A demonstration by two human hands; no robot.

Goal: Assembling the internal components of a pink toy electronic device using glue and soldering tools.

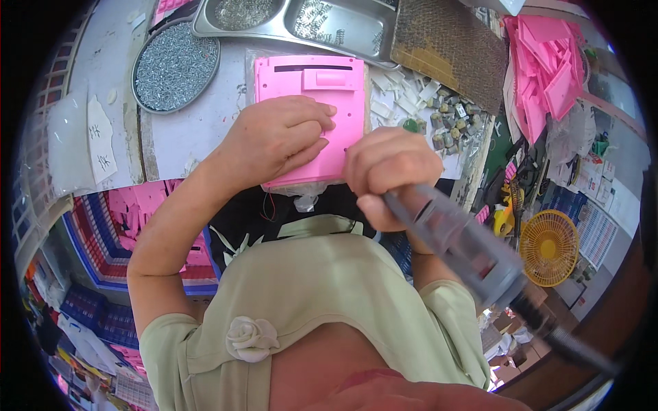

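My right grip (pixel 392 164) clasps a grey tool (pixel 456 233); my left grip (pixel 284 133) covers part of the pink panel (pixel 351 101) on the near counter (pixel 188 133), pinch unclear. Metal bits (pixel 177 65) sit left, a steel tray (pixel 289 26) far, small blocks (pixel 452 125) right.

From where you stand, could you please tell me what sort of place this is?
Probably an assembly workshop, judging by the heaped small metal parts, loose springs and grey handheld tool.
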